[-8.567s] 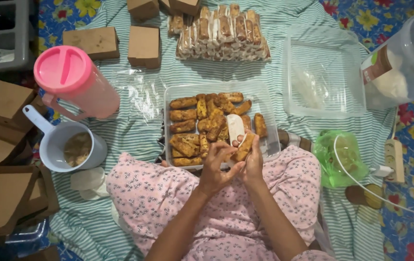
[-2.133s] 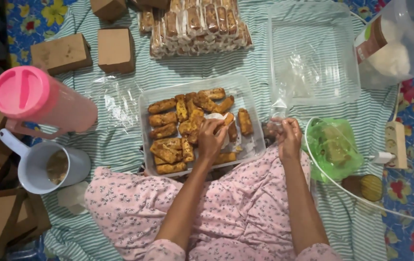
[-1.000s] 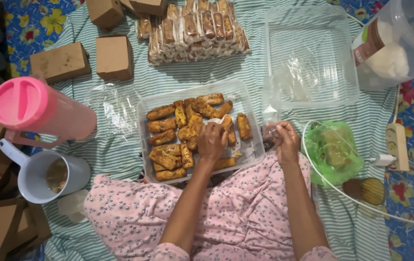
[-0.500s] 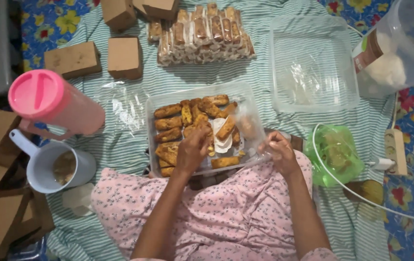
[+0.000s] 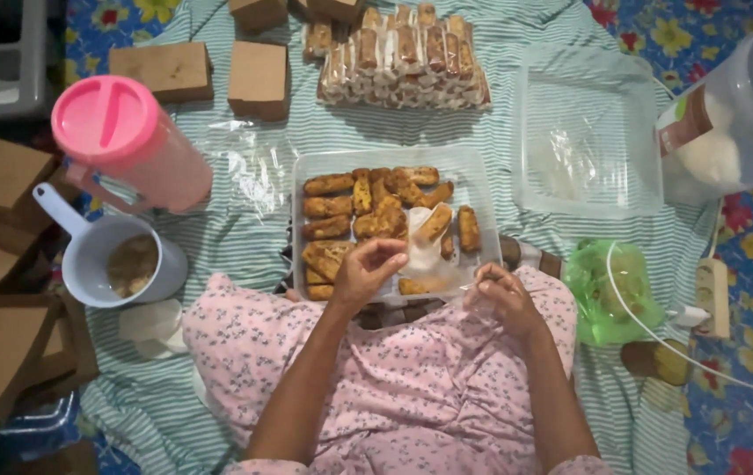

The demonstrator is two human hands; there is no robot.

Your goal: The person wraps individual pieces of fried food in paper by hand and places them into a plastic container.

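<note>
A clear plastic tray (image 5: 299,207) of fried brown sticks (image 5: 328,207) lies in front of my lap. One stick (image 5: 435,223) rests on a white round wrapper (image 5: 419,246) inside it. My left hand (image 5: 366,273) hovers over the tray's near edge with its fingers pinched. My right hand (image 5: 504,299) is at the tray's near right corner, also pinched. A thin clear plastic bag (image 5: 447,283), faint to see, stretches between the two hands.
A pink-lidded jug (image 5: 126,141) and a white scoop mug (image 5: 117,264) stand at the left, among brown cardboard boxes (image 5: 258,79). Bagged sticks (image 5: 403,57) are stacked at the back. At the right are an empty clear container (image 5: 588,141), a large jar (image 5: 737,114), a green bag (image 5: 614,286) and a power strip (image 5: 712,295).
My left hand left the stick on the white wrapper and drew back to the tray's near edge. My right hand brought the clear bag from the right container down toward my lap.
</note>
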